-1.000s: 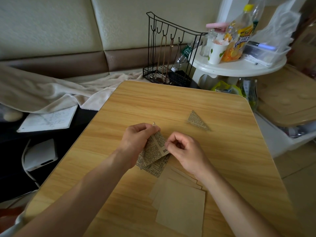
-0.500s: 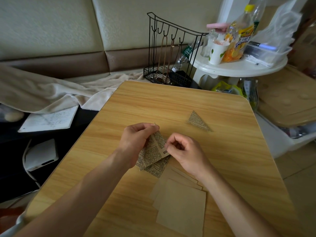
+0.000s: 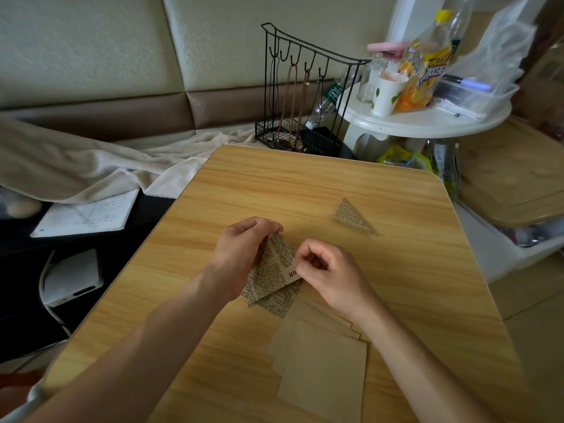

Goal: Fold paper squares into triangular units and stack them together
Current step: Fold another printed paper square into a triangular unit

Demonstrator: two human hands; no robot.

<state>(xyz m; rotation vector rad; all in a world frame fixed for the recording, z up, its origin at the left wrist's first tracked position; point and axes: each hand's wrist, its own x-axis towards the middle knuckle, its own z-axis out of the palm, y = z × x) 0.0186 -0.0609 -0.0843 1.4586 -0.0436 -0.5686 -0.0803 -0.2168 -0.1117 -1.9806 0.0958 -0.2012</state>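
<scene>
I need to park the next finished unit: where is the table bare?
Bare: the far strip of the table and beside the folded triangle. Crowded: near the hands, the newsprint piece and paper squares.

Left hand [image 3: 241, 251], right hand [image 3: 328, 271]: pinching grip.

Wood grain, printed paper, wire and plastic

The table [image 3: 381, 184] has a smooth wood-grain top with a soft sheen; the folded piece [image 3: 274, 270] between the left hand [image 3: 241, 248] and right hand [image 3: 329, 270] is matt newsprint-patterned paper, as is the finished triangle [image 3: 351, 216], while the stacked squares [image 3: 323, 361] show a plain matt kraft-brown face (no print visible on that side). The rack [image 3: 305, 87] is thin black metal wire, the round side table [image 3: 427, 120] glossy white plastic, the blanket [image 3: 91, 166] soft napped cloth, and the wall panels [image 3: 91, 41] are finely textured
</scene>
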